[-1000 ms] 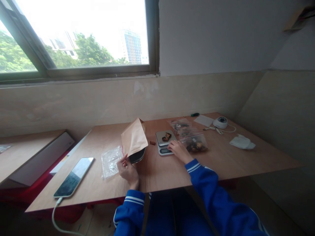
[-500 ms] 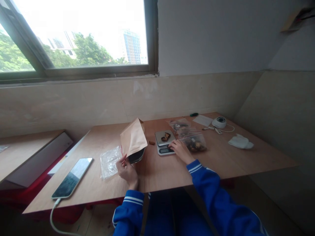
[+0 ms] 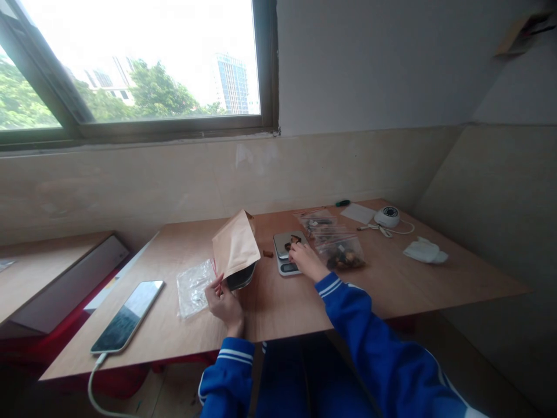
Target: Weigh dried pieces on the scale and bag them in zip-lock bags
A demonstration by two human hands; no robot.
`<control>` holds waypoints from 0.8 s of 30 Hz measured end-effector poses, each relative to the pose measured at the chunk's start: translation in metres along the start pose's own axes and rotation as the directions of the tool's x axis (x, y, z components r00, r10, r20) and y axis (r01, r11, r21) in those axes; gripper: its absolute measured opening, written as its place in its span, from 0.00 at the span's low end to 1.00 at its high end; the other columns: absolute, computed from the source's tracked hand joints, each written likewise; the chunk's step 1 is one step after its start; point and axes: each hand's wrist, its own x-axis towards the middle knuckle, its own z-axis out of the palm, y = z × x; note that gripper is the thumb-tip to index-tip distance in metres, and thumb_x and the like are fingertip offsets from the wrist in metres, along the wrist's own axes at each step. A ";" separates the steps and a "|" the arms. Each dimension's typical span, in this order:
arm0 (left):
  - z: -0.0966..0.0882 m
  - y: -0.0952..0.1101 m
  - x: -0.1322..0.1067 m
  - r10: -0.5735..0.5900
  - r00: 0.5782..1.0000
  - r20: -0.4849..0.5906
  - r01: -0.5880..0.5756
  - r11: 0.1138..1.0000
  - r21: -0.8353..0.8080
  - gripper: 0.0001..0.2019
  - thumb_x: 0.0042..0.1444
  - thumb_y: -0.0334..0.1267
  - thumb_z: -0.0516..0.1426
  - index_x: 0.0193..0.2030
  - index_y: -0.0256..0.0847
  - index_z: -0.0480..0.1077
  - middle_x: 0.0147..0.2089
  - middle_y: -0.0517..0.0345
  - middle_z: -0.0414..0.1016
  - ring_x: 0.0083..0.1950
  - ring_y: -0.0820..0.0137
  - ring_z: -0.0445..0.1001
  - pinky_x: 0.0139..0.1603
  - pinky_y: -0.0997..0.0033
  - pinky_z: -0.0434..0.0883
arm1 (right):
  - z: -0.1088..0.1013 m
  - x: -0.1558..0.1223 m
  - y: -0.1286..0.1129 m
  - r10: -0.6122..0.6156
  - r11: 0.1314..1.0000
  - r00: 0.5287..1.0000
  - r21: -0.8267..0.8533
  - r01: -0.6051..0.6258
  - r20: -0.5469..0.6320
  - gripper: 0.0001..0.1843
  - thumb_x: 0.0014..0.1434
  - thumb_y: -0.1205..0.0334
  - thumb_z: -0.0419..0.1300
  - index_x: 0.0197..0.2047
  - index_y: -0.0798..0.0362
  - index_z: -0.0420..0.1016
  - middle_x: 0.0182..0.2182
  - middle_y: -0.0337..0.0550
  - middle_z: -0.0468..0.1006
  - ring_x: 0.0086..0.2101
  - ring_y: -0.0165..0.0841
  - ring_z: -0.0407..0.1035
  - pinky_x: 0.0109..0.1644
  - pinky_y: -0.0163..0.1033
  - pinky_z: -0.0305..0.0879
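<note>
My left hand (image 3: 224, 302) grips the lower edge of a brown paper pouch (image 3: 235, 247) that stands tilted on the wooden table (image 3: 391, 281), its dark mouth facing the near side. My right hand (image 3: 304, 260) rests over a small silver kitchen scale (image 3: 285, 242), fingers bent down on the dark dried pieces on its plate. Whether the fingers pinch a piece is hidden. A single brown piece (image 3: 268, 253) lies on the table between pouch and scale.
A clear zip bag (image 3: 194, 284) lies left of the pouch. More zip bags (image 3: 337, 247) with dark contents lie right of the scale. A phone (image 3: 128, 316) on a white cable sits near the left edge. A round white device (image 3: 387, 216), white cloth (image 3: 424, 251), and paper (image 3: 359, 213) occupy the far right.
My right hand has moved from the scale's front right corner leftward and up over its plate. The left hand and the pouch have stayed put.
</note>
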 end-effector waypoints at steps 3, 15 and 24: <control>0.000 -0.001 0.000 0.002 1.000 0.004 -0.002 1.000 0.007 0.11 0.56 0.44 0.55 0.40 0.39 0.71 0.40 0.55 0.73 0.38 0.69 0.69 0.41 0.66 0.68 | -0.003 -0.003 -0.009 0.029 0.998 0.999 -0.061 -0.027 0.027 0.13 0.59 0.77 0.51 0.37 0.58 0.76 0.42 0.53 0.73 0.45 0.40 0.65 0.47 0.42 0.57; 0.001 -0.001 -0.001 -0.001 1.000 0.001 0.001 1.000 0.007 0.12 0.56 0.45 0.54 0.40 0.39 0.71 0.41 0.54 0.74 0.38 0.68 0.70 0.41 0.65 0.68 | 0.006 -0.024 0.005 0.067 0.996 0.998 0.052 -0.065 -0.020 0.11 0.62 0.74 0.51 0.38 0.55 0.73 0.39 0.46 0.74 0.42 0.37 0.67 0.45 0.39 0.58; 0.000 0.001 0.000 0.005 1.000 0.002 -0.005 1.000 0.008 0.12 0.56 0.45 0.55 0.39 0.39 0.71 0.40 0.54 0.73 0.38 0.68 0.70 0.40 0.66 0.69 | 0.012 -0.019 -0.003 0.069 0.997 0.998 0.034 -0.068 -0.010 0.11 0.61 0.76 0.51 0.38 0.57 0.74 0.40 0.48 0.75 0.42 0.37 0.68 0.46 0.39 0.59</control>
